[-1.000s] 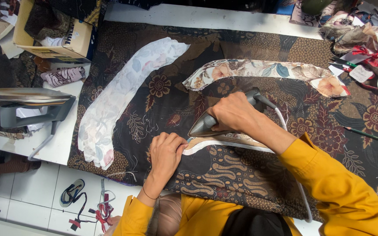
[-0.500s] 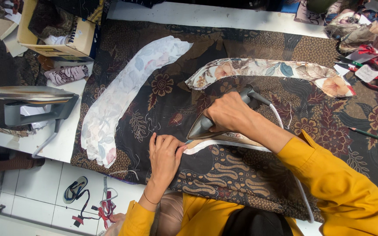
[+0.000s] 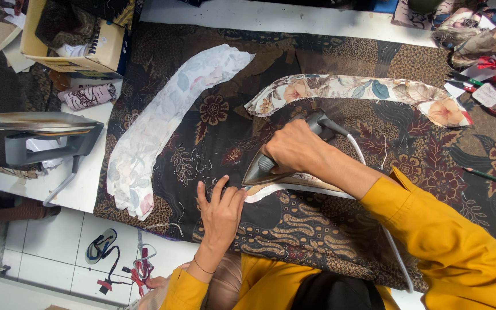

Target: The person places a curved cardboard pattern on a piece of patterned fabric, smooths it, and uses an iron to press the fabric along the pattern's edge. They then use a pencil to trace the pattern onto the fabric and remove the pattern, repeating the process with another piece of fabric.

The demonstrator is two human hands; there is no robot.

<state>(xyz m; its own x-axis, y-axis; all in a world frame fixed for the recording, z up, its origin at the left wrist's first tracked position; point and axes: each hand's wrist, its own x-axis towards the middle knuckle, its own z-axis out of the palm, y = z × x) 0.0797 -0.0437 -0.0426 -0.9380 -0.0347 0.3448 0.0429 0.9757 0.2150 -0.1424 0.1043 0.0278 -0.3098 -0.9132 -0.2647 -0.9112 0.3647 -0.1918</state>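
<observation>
Pressing curved white strip (image 3: 294, 186) with iron (image 3: 285, 166), right hand (image 3: 297, 146) wrapped tight round its handle. Left hand (image 3: 222, 212) flat, fingers spread, pinning strip end onto dark batik cloth (image 3: 340, 229) over counter (image 3: 87, 189). Step in hand: flattening strip; next move likely calls for slow glide along curve, left fingers kept clear of hot tip. Floral crescent piece (image 3: 345, 89) and pale sheer one (image 3: 162, 120) lie well apart, soft, limp.

Open dark batik cloth (image 3: 213, 132) lies between pale curved fabric strip (image 3: 156, 123) and floral curved strip (image 3: 351, 89). Second grey iron (image 3: 35, 135) and cardboard box (image 3: 70, 54) crowd the left edge.
</observation>
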